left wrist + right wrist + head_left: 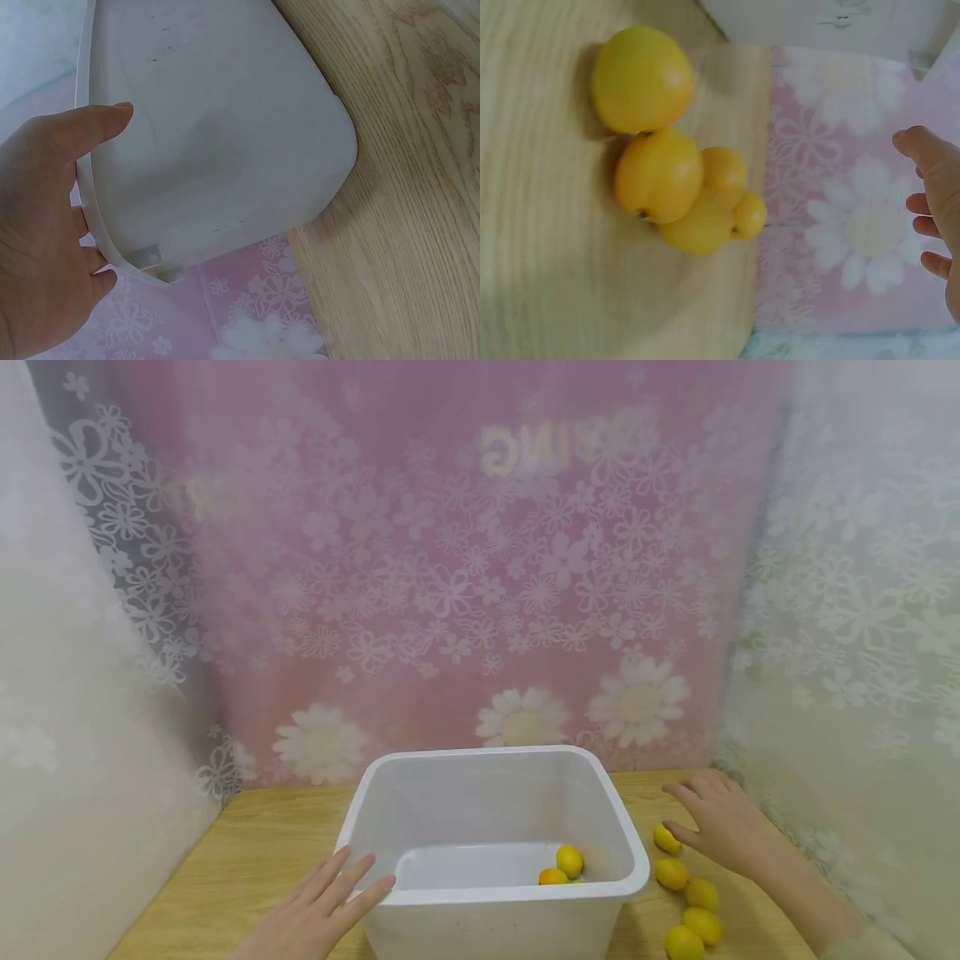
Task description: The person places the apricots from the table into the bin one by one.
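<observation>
A flowered curtain (pixel 465 568) fills the background, pink in the middle with pale panels at either side; its large letters run backwards and are too blurred to read in full. In front of it lies a wood-grain table (pixel 277 827), its near edge out of the head view.

On the table stands a white plastic tub (pixel 487 895), upright, its base cut off below in the head view. The near wall hides part of the tub's floor.

The person's left hand (pixel 318 902) is at the tub's near left corner, fingers spread and fairly straight across the rim. In the left wrist view the thumb lies along the outer wall, while the rim covers most of the other fingers; how firmly they press cannot be told. The right hand (pixel 727 827) hangs over the table to the right of the tub, thumb apart from loosely bent fingers, with nothing between them. Its thumb overlaps the farthest fruit in the head view, but the right wrist view shows a gap between them.

Five yellow fruits (pixel 702 895), probably lemons, lie in a bent line right of the tub, the nearest clipped by the frame's lower edge. Inside the tub, at the right, sit two more fruits (pixel 569 861), the lower partly hidden by the near rim, and a yellow sliver (pixel 577 882) beside it.
</observation>
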The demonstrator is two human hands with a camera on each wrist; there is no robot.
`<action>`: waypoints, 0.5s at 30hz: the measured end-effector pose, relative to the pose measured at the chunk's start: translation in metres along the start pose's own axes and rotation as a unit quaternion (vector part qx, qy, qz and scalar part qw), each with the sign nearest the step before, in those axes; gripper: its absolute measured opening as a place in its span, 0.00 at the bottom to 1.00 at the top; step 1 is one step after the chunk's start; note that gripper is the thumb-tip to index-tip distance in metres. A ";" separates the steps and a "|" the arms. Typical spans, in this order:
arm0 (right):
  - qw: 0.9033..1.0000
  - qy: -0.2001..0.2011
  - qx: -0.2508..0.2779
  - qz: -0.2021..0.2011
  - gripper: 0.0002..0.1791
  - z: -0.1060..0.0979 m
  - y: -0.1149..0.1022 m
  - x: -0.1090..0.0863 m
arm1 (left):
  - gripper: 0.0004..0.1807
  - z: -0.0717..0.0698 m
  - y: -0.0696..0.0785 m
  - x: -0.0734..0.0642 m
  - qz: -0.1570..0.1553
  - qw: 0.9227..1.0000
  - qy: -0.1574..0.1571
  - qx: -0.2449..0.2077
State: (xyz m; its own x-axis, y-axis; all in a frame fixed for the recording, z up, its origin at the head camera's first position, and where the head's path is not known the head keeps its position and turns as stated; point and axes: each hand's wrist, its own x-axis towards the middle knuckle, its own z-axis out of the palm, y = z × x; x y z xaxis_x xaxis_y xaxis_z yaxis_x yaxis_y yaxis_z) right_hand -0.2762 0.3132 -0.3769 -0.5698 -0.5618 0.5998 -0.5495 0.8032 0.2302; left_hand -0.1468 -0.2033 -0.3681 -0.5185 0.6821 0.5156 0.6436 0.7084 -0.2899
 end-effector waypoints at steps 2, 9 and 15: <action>1.000 -0.020 -0.008 0.009 0.27 0.003 0.000 -0.008 | 0.45 0.000 0.000 0.000 -0.002 1.000 -0.001 -0.002; 0.992 -0.103 -0.017 0.075 0.30 0.015 -0.009 -0.031 | 0.45 0.000 0.000 0.000 -0.006 1.000 -0.008 -0.003; 0.982 -0.152 -0.003 0.114 0.31 0.029 -0.016 -0.045 | 0.46 0.000 0.001 0.000 -0.006 1.000 -0.016 -0.003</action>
State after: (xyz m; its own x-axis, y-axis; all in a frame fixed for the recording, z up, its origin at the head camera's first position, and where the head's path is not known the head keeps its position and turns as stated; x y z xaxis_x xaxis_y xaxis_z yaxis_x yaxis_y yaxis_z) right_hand -0.2592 0.3198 -0.4302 -0.8338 -0.3998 0.3807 -0.3837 0.9155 0.1210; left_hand -0.1460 -0.2029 -0.3681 -0.5430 0.6797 0.4931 0.6411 0.7148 -0.2792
